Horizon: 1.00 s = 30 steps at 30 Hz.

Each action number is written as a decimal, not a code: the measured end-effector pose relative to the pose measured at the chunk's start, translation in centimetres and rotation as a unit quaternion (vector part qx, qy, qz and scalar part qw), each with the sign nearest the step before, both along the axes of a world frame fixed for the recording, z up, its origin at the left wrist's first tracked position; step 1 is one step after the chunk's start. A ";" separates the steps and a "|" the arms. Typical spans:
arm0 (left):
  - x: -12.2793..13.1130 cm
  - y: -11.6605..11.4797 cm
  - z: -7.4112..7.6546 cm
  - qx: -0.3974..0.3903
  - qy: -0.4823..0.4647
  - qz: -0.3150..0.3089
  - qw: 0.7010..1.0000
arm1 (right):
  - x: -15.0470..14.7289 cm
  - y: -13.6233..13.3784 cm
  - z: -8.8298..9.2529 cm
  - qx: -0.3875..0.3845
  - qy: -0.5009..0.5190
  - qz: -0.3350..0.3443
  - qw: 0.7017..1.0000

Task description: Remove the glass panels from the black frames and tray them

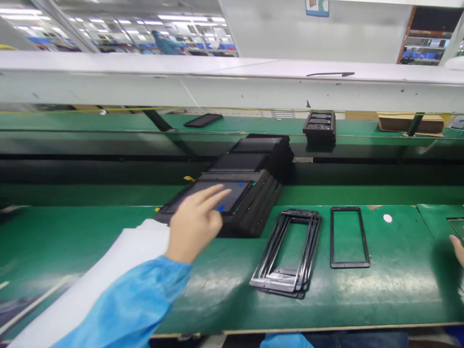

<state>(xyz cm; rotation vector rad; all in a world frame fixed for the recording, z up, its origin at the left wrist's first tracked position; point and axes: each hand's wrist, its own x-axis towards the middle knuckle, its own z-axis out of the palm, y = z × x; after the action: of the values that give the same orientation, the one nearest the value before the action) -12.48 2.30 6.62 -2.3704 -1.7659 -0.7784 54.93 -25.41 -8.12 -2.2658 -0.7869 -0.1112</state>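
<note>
My left hand (195, 220), in a blue sleeve, is over a dark flat panel (203, 189) with blue tabs. Two fingers are stretched out; whether they touch the panel I cannot tell. The panel lies on a stack of black trays (253, 208). At the right edge, only the thumb side of my right hand (458, 250) shows, close to a thin frame (457, 223) that the picture cuts off. Between the hands lie a loose pile of black rectangular frames (308, 256) and one single black frame (350, 265).
White sheets (119, 266) lie under my left forearm. Behind are more stacked black trays (279, 150). A rear green ledge bears a dark panel (203, 120) and a small stack of black trays (319, 131). A white shelf beam (232, 87) crosses above the green bench (217, 285).
</note>
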 end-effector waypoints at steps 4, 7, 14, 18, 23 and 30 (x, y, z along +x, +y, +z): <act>5.3 -1.5 -3.0 -0.166 0.054 -0.074 0.982 | 0.9 -0.9 -1.5 -0.037 0.000 0.004 0.999; 7.9 -0.9 -5.8 -0.258 0.083 -0.064 0.961 | -1.9 -2.8 -3.2 -0.047 -0.014 0.044 0.998; 11.0 0.5 -8.6 -0.316 0.049 -0.068 0.945 | -14.1 -10.0 -5.0 -0.077 -0.109 0.134 0.982; 12.8 0.5 -8.7 -0.319 0.005 -0.062 0.946 | -18.4 -12.3 -5.1 -0.095 -0.146 0.183 0.968; 13.1 1.0 -7.7 -0.323 -0.071 -0.035 0.943 | -17.8 -13.7 -5.5 -0.121 -0.189 0.206 0.953; 11.3 0.7 -3.6 -0.391 -0.275 -0.078 0.875 | -18.4 -15.8 -0.9 -0.041 -0.036 0.215 0.975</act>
<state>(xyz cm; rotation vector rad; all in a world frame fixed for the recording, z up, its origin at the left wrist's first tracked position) -1.16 2.97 2.98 -3.0349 -2.5203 -0.9670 36.54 -41.19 -9.06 -2.1219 -1.3228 0.0429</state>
